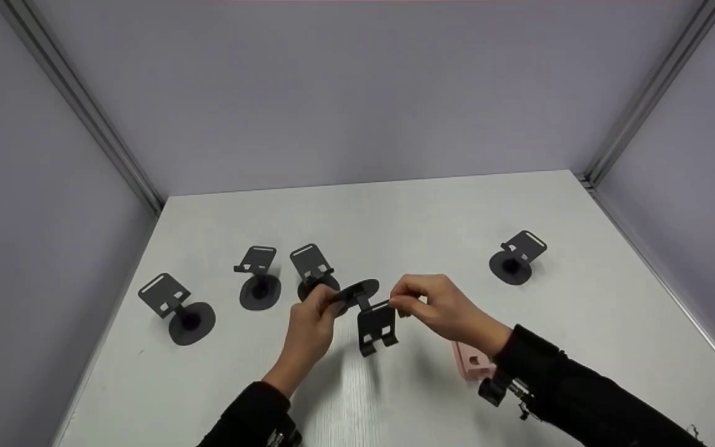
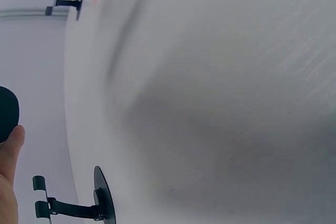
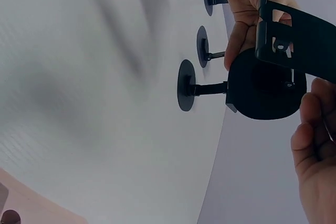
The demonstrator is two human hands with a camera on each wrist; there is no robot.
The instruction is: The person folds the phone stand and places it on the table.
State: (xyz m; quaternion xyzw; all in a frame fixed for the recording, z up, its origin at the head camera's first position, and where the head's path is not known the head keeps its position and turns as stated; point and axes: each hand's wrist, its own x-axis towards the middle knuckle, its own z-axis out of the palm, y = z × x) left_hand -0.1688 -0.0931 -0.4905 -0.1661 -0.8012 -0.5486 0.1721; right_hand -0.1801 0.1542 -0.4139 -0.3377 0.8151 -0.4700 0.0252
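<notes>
My left hand [image 1: 310, 323] pinches the round base of a black phone stand [image 1: 377, 323], holding it above the table. Its slotted plate hangs down with the two hooked lips lowest. In the left wrist view a fingertip [image 2: 11, 153] lies against the base's edge. My right hand [image 1: 435, 304] is at the plate's upper right corner, fingers curled. The right wrist view shows a thin metal rod [image 3: 328, 129] within those curled fingers; its kind is unclear. The fingertips are close to the plate's edge; contact is hard to tell.
More black phone stands stand on the white table: a far-left one [image 1: 190, 324], two near the middle, [image 1: 259, 292] among them, and a far-right one [image 1: 511, 267]. A pink block [image 1: 470, 360] with a hole lies partly under my right wrist. Grey panels enclose the table.
</notes>
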